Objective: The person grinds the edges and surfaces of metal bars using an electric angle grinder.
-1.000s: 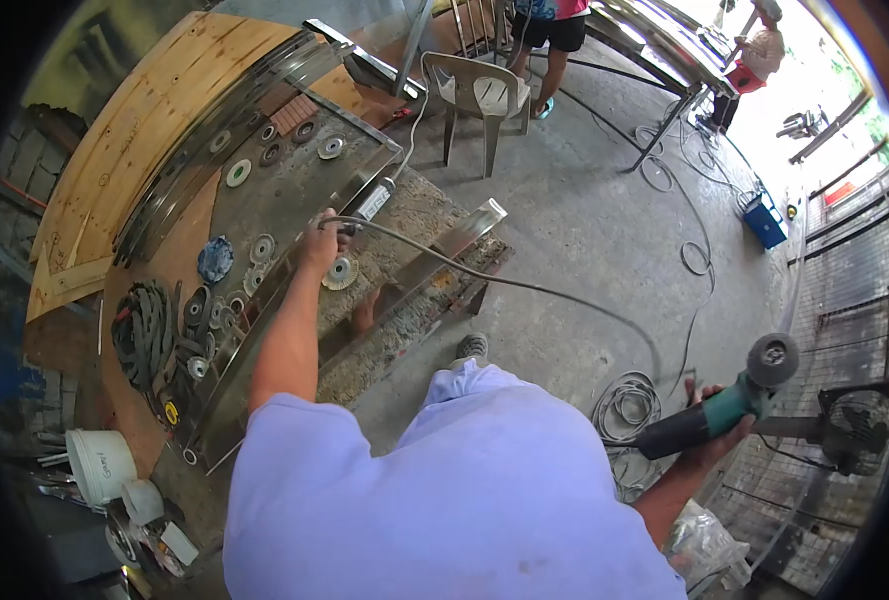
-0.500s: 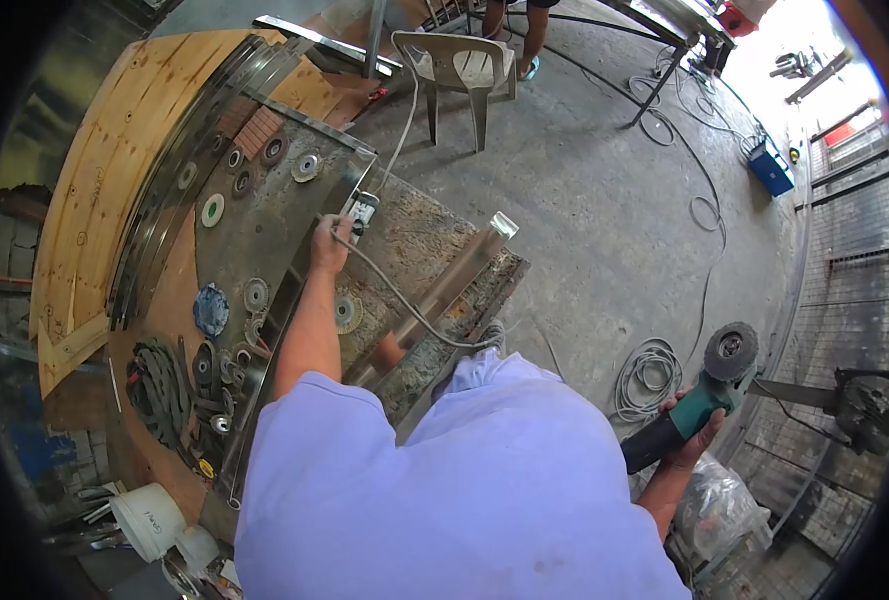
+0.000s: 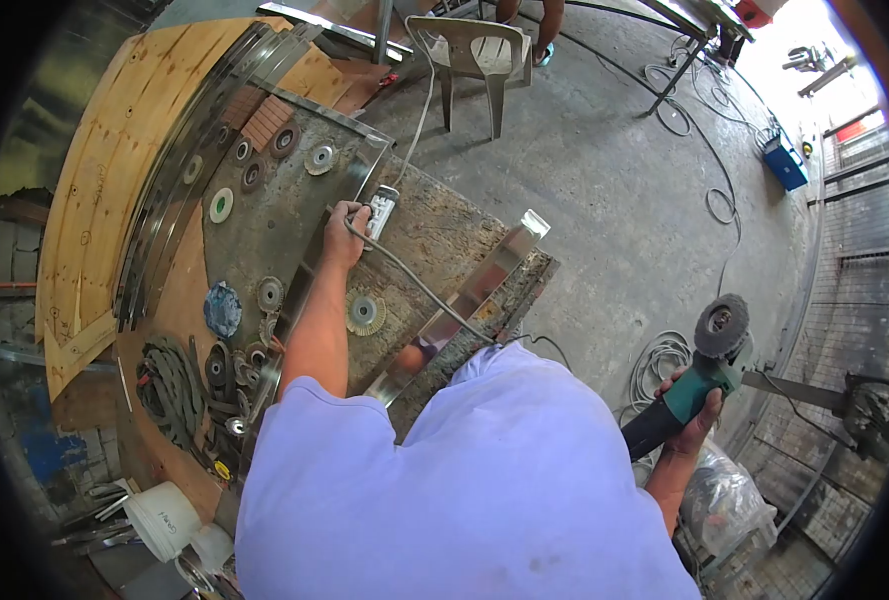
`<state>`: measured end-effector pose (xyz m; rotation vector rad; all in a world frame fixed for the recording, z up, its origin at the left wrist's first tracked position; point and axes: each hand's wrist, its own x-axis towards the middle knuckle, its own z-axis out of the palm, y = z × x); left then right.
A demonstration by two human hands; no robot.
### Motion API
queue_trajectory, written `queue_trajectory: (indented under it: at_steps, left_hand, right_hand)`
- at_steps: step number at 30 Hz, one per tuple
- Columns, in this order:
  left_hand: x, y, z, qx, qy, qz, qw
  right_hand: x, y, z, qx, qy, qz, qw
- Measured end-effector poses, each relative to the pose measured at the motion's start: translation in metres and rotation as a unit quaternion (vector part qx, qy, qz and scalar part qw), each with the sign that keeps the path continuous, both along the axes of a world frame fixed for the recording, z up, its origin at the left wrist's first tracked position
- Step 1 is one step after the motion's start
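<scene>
My left hand (image 3: 345, 236) is closed around the end of a grey power cord (image 3: 410, 280), right beside a white power strip (image 3: 382, 207) on the worktable. Any plug inside the fingers is hidden. From there the cord runs across the table towards my waist. My right hand (image 3: 703, 425) grips a green and black angle grinder (image 3: 687, 402), held out to my right above the floor. Its dark abrasive wheel (image 3: 722, 325) points up and away from me. Across the table near my body lies a shiny metal bar (image 3: 465, 300).
Several grinding discs (image 3: 366, 313) and a coil of grey strips (image 3: 165, 390) lie on the worktable (image 3: 435, 215). A plastic chair (image 3: 475, 50) stands beyond it, near another person's legs (image 3: 550, 25). Coiled cable (image 3: 660, 360) and a blue box (image 3: 785, 163) are on the floor.
The view has shifted slightly. My left hand stays by the power strip, still holding the cord. The grinder has risen a little, and the cord near my waist now loops out to the right.
</scene>
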<state>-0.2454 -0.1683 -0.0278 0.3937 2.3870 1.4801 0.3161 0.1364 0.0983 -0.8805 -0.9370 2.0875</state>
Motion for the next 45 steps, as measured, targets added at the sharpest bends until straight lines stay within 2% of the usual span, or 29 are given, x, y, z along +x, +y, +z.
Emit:
queue_trajectory:
  at_steps: [4, 8, 11, 14, 15, 17, 20, 24, 26, 28, 30, 33, 35, 36, 37, 38, 39, 40, 41, 42, 43, 45]
  left_hand:
    - [-0.002, -0.001, 0.007, 0.010, -0.007, -0.049, 0.999]
    - [0.001, -0.004, 0.011, 0.081, -0.105, -0.027, 0.991]
    - [0.000, -0.005, 0.004, 0.062, -0.084, -0.032, 0.994]
    - [-0.011, -0.003, 0.000, -0.056, -0.045, -0.071, 0.995]
    - [-0.011, 0.001, 0.004, -0.091, 0.007, -0.091, 0.992]
    - [-0.011, 0.010, 0.013, -0.159, 0.113, -0.134, 0.972]
    - [-0.021, 0.033, 0.022, -0.258, 0.154, -0.171, 0.938]
    - [-0.029, 0.029, 0.016, -0.255, 0.126, -0.188, 0.940]
    - [-0.034, 0.020, 0.018, -0.244, 0.054, -0.220, 0.943]
    - [-0.042, 0.016, 0.027, -0.274, 0.054, -0.263, 0.923]
    - [-0.046, 0.013, 0.042, -0.334, 0.122, -0.300, 0.885]
    - [0.005, 0.047, 0.114, -0.250, 0.337, -0.189, 0.888]
    - [0.081, 0.093, 0.177, -0.110, 0.117, -0.183, 0.970]
    - [0.105, 0.102, 0.168, -0.038, 0.135, -0.262, 0.955]
    - [0.126, 0.110, 0.150, 0.007, 0.067, -0.360, 0.931]
    - [0.159, 0.124, 0.162, -0.037, -0.073, -0.423, 0.902]
    - [0.179, 0.139, 0.150, -0.081, -0.171, -0.531, 0.826]
    - [0.202, 0.149, 0.125, -0.061, -0.210, -0.619, 0.754]
    - [0.230, 0.155, 0.101, -0.006, -0.220, -0.660, 0.718]
    - [0.246, 0.166, 0.107, 0.002, -0.370, -0.660, 0.654]
    - [0.262, 0.174, 0.096, 0.060, -0.452, -0.628, 0.631]
    - [0.287, 0.187, 0.067, 0.171, -0.601, -0.539, 0.564]
  right_hand:
    - [-0.017, -0.008, -0.002, -0.023, -0.042, 0.003, 0.999]
    - [-0.024, -0.015, 0.001, -0.050, -0.072, -0.003, 0.996]
    - [-0.030, -0.020, 0.010, -0.063, -0.074, -0.011, 0.995]
    - [-0.027, -0.023, 0.008, -0.062, -0.064, -0.018, 0.996]
    - [-0.027, -0.025, 0.009, -0.059, -0.059, -0.023, 0.996]
    - [-0.028, -0.028, 0.010, -0.044, -0.083, -0.039, 0.995]
    - [-0.031, -0.038, 0.014, -0.047, -0.104, -0.044, 0.992]
    - [-0.029, -0.028, 0.014, -0.022, -0.086, -0.015, 0.996]
    - [-0.030, -0.024, 0.017, -0.002, -0.067, -0.016, 0.998]
    - [-0.027, -0.020, 0.031, 0.014, -0.077, -0.029, 0.997]
    - [-0.024, -0.016, 0.042, 0.087, -0.114, -0.009, 0.990]
    - [-0.036, -0.006, 0.056, 0.150, -0.159, 0.010, 0.976]
    - [-0.047, -0.003, 0.057, 0.163, -0.186, 0.021, 0.969]
    - [-0.052, -0.001, 0.055, 0.158, -0.192, 0.008, 0.969]
    - [-0.063, -0.003, 0.059, 0.168, -0.238, 0.017, 0.956]
    - [-0.077, -0.005, 0.066, 0.178, -0.284, 0.026, 0.942]
    - [-0.086, -0.005, 0.070, 0.187, -0.330, 0.032, 0.925]
    - [-0.088, 0.000, 0.067, 0.249, -0.405, 0.063, 0.877]
    - [-0.097, 0.002, 0.069, 0.293, -0.436, 0.086, 0.847]
    - [-0.112, 0.002, 0.073, 0.334, -0.467, 0.111, 0.811]
    - [-0.127, 0.001, 0.077, 0.372, -0.497, 0.137, 0.772]
    - [-0.158, 0.001, 0.084, 0.362, -0.532, 0.182, 0.743]
